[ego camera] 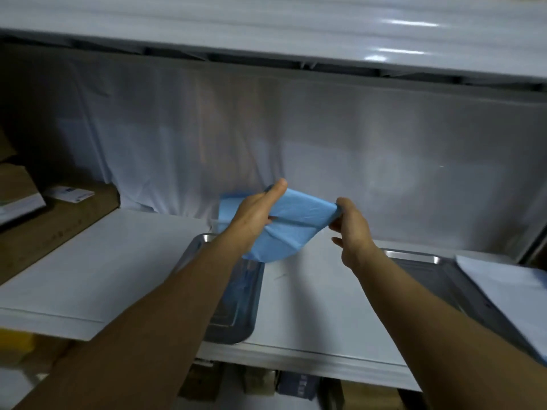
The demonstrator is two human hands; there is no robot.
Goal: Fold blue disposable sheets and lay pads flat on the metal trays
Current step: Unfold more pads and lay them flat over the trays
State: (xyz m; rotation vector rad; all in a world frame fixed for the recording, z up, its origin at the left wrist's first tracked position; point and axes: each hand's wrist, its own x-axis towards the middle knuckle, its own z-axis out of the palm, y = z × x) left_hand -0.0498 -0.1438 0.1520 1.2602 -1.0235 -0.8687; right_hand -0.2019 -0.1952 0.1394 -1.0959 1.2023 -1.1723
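From my remote seat, cardboard boxes [53, 232] sit at nine o'clock, beside the white shelf [118, 261] where the work happens. At about six o'clock the left metal tray [233, 321] lies under the left forearm. I see a bluish tint on its floor, but I cannot tell whether that is a sheet or a reflection. Just behind it, toward twelve, a stack of blue sheets [226, 205] waits, so more folding looks to be left. In the middle, the left hand [256, 216] grips one edge of a blue disposable sheet [299, 220], with one digit stretched along the top and the others curled underneath. The sheet hangs in the air between the hands, creased and partly doubled, not yet a tidy fold. The right hand [353, 229] pinches the opposite corner between thumb and forefinger, its remaining fingers loosely curled and apart. At four o'clock the right metal tray [429, 270] has a white pad [509, 288] lying across its far right side, seemingly overhanging the rim, so I judge that half nearly done.
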